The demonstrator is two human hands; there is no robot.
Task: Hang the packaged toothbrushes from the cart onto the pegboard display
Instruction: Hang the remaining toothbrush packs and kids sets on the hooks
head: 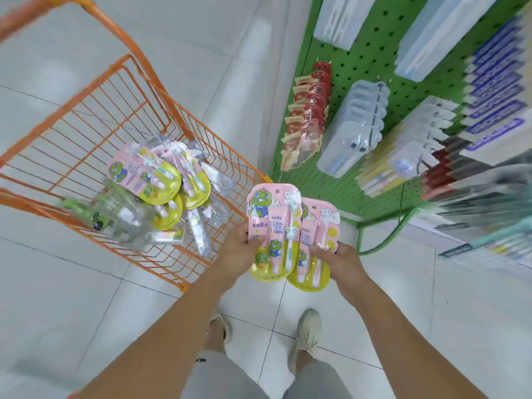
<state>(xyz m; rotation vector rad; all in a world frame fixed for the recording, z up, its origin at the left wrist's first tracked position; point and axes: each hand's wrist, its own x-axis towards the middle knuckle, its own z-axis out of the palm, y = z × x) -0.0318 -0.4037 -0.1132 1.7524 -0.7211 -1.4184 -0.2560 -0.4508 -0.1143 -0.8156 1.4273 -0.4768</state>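
Head view looks down on two bare forearms reaching out over a tiled floor point(86, 283), between an orange wire cart point(121, 90) and a green pegboard display point(371, 50). The left hand point(240, 249) holds one pink-and-yellow toothbrush pack point(273, 223), thumb curled over its front near the lower half; the right hand point(338, 256) holds a second pack point(318, 243) the same way, its left edge tucked behind the first. Both grips are pinching cards, not spread. The packs stand roughly upright with their hang holes at the top, well apart from any peg.

More of the same packs lie heaped in the cart point(157, 180), along with some clear-wrapped items (too blurred to name), so the job looks far from finished. The step in hand seems to be the carry from cart to display: stock is picked up but not yet hung.

Next, I judge, the packs must be separated, one lifted toward a free hook on the pegboard, and the small hole at its top lined up with the hook's tip before sliding it back. Hooks already carrying red packets point(309, 110) and clear cases point(357, 125) crowd the board, so choosing the right peg matters; which one is meant for these packs I cannot tell.
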